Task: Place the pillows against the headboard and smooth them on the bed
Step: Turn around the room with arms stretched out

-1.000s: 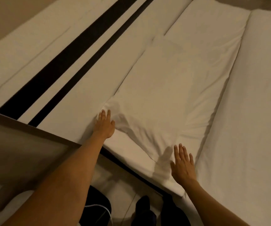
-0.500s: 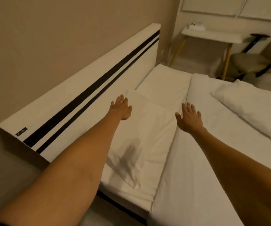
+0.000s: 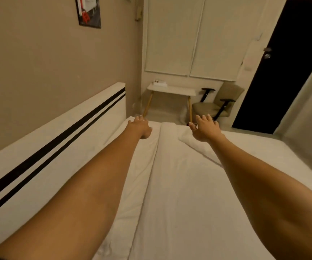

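A white pillow lies flat along the white headboard with two black stripes, mostly hidden under my left arm. A second white pillow lies on the duvet farther out, toward the bed's far side. My left hand stretches out over the far end of the strip by the headboard, fingers apart, holding nothing. My right hand hovers just above the second pillow's far end, fingers spread, empty.
Beyond the bed stand a small white table with wooden legs and a beige armchair. A dark door is at the right. A picture hangs on the brown wall above the headboard.
Both arms have reached much farther across the bed, away from the near pillow. My view has lifted from the mattress to the far side of the room.
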A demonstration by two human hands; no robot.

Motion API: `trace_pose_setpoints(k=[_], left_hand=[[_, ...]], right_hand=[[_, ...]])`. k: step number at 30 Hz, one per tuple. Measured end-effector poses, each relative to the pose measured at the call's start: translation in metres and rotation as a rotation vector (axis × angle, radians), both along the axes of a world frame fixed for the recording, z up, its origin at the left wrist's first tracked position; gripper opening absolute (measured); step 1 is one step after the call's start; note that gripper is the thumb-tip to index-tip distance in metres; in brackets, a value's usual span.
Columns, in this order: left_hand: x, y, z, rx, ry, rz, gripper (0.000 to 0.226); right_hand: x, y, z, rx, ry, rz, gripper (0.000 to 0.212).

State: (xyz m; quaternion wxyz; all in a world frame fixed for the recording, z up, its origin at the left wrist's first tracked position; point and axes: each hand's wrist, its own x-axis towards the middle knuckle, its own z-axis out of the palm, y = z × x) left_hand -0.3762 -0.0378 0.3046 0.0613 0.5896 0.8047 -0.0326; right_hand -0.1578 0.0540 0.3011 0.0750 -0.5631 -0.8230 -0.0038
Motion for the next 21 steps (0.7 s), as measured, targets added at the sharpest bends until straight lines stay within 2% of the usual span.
trace_pose_setpoints(k=[5,11,21], left_hand=[[0.075,0.038,0.030,0.080,0.007,-0.170,0.064],[0.180,0.074,0.059,0.122,-0.003,-0.435,0.064],[0.390,0.054,0.067,0.160,0.005,-0.781,0.064]], right_hand=[[0.083,-0.009,0.034,0.033,0.011,-0.191,0.061],[0.200,-0.042,0.047,0.008,-0.016,-0.455,0.064],[0.380,-0.130,0.059,-0.004,-0.019,-0.835,0.070]])
